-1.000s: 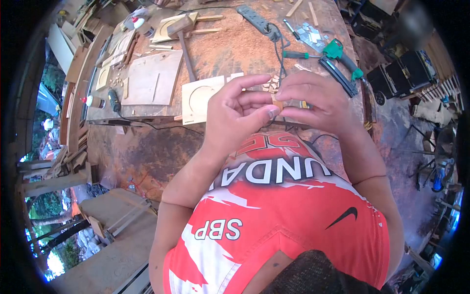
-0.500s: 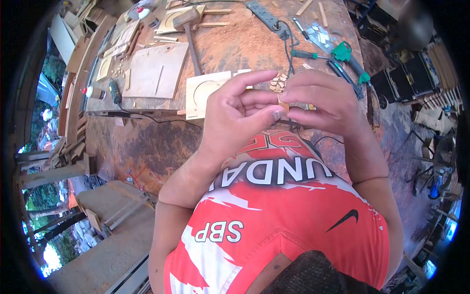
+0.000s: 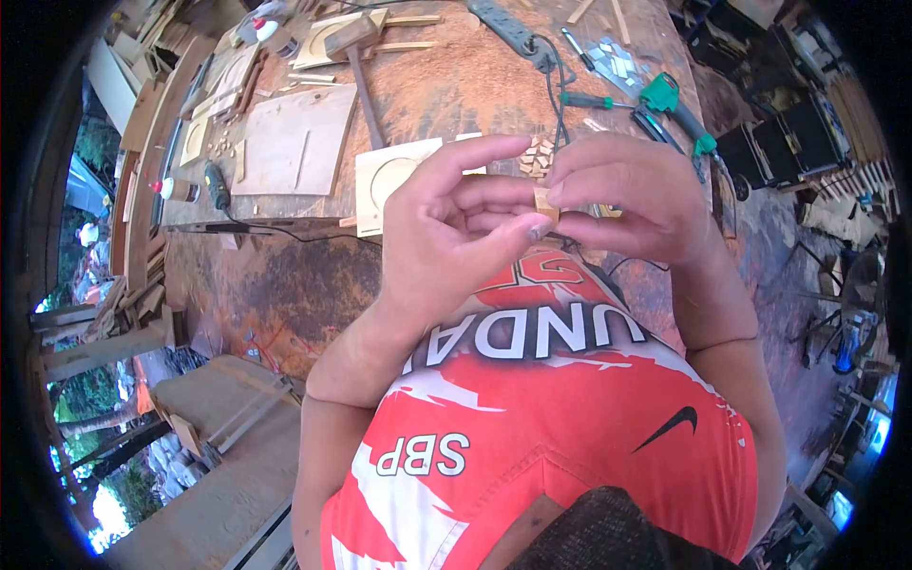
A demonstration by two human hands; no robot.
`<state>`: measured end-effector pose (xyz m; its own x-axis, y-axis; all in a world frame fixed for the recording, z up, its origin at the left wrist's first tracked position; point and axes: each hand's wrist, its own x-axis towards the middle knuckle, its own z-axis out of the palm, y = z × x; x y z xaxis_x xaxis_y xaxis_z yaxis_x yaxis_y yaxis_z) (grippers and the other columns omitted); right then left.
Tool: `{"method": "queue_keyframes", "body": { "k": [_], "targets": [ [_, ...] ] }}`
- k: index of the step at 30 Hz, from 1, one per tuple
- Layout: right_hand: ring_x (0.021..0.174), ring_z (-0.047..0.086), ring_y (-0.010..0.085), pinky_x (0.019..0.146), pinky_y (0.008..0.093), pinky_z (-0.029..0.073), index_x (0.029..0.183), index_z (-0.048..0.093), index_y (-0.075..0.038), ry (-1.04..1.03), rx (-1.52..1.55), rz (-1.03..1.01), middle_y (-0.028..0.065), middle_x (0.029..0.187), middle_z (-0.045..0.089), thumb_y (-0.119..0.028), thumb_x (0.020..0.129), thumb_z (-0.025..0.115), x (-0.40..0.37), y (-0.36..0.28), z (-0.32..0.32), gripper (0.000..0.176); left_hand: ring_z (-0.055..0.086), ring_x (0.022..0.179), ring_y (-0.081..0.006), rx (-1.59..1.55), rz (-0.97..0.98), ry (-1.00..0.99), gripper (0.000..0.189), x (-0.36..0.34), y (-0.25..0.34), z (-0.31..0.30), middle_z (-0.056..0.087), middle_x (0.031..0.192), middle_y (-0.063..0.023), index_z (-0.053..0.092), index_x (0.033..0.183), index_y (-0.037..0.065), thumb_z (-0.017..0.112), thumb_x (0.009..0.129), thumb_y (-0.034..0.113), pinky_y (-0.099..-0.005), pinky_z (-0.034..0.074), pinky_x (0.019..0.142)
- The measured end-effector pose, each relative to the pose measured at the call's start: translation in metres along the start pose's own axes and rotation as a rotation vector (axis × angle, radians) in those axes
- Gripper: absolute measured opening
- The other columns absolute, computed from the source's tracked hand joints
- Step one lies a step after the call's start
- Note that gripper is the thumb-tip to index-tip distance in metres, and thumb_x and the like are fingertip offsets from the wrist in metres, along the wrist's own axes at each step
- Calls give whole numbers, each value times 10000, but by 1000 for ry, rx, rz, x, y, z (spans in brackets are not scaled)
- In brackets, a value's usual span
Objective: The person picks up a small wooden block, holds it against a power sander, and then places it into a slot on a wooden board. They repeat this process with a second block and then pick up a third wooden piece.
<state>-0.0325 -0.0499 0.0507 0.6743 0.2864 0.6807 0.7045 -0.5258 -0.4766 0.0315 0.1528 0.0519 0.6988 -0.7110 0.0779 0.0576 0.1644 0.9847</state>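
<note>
Both hands meet in front of my chest around a small wooden block (image 3: 546, 205). My left hand (image 3: 456, 214) has its thumb against the lower end of the block, with its fingers curled behind. From the right, my right hand (image 3: 632, 195) pinches the same block between thumb and fingertips. Just beyond the fingers, a cluster of small wood pieces (image 3: 537, 158) lies on the workbench. Partly hidden behind my left hand is a square wooden board (image 3: 372, 190) with a circular outline.
The sawdust-strewn workbench (image 3: 456, 90) carries a wooden mallet (image 3: 366, 90), a flat panel (image 3: 294, 142), a power strip (image 3: 508, 28), a green-handled screwdriver (image 3: 589, 100) and a green power tool (image 3: 674, 100). A glue bottle (image 3: 178, 190) lies near the left edge, and a cord (image 3: 294, 235) hangs along the front.
The block has turned slightly between my fingers and more of it shows. My left hand has shifted a little left, and the view has moved slightly.
</note>
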Motion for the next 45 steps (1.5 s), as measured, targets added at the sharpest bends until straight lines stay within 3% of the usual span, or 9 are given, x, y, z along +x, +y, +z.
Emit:
{"method": "queue_keyframes", "body": {
  "k": [10,13,18,26,28,33,39,41,45],
  "targets": [
    [753,652,249,610,336,535,950,676,-67,-32,-41,-70,76,891,643,-35,670,790,9,-4,-9,304,681,949,-235,-73,60,-33,554,-1,1,1,674,1035,-222,454,1305,-35,686,803,-71,-316,567,851],
    [747,663,229,626,302,539,917,687,-37,-46,-54,-92,107,874,661,7,656,810,11,-6,-11,292,679,955,-238,-89,78,-40,560,-2,2,2,673,1039,-224,447,1308,-38,682,801,-78,-319,567,852],
    [773,663,243,641,321,543,951,683,-49,-40,-35,-77,95,890,658,-32,664,805,11,-6,-11,312,680,956,-240,-119,104,-36,563,-4,1,3,672,1039,-227,442,1308,-40,687,801,-75,-319,568,850],
    [850,670,258,709,326,538,1001,689,-63,44,89,9,94,907,669,-58,692,802,13,-8,-12,329,680,982,-255,118,390,-57,534,-3,-8,-3,653,1070,-210,467,1254,-75,716,782,-84,-321,585,837],
    [802,664,239,692,306,520,972,673,-19,15,45,-38,134,904,666,-22,650,820,14,-7,-14,353,678,992,-259,180,425,-33,523,-4,-8,-2,652,1074,-202,480,1240,-75,724,777,-80,-325,589,828],
    [767,663,234,648,301,522,967,688,-33,29,67,-19,116,878,667,-33,670,813,11,-9,-12,322,674,1022,-252,325,528,20,511,-6,-13,-2,663,1074,-170,508,1211,-72,749,760,-64,-310,593,800],
    [717,666,216,610,289,523,933,702,-43,107,107,72,92,823,678,-38,695,803,4,-12,-2,258,715,865,-219,494,619,101,374,-7,-9,-3,705,969,-147,638,1062,-41,777,716,-61,-304,578,724],
    [718,668,212,614,287,525,918,703,-42,126,113,104,92,819,682,-35,697,800,2,-14,2,241,712,800,-237,550,792,35,313,0,-14,-7,710,900,-152,680,990,-17,757,695,-92,-314,569,687],
    [735,676,219,618,287,530,916,707,-45,176,94,102,93,835,689,-22,706,789,-1,-16,7,227,714,805,-254,522,805,32,288,0,-13,-9,712,874,-158,698,955,-8,716,692,-123,-305,565,673]
  ]
}}
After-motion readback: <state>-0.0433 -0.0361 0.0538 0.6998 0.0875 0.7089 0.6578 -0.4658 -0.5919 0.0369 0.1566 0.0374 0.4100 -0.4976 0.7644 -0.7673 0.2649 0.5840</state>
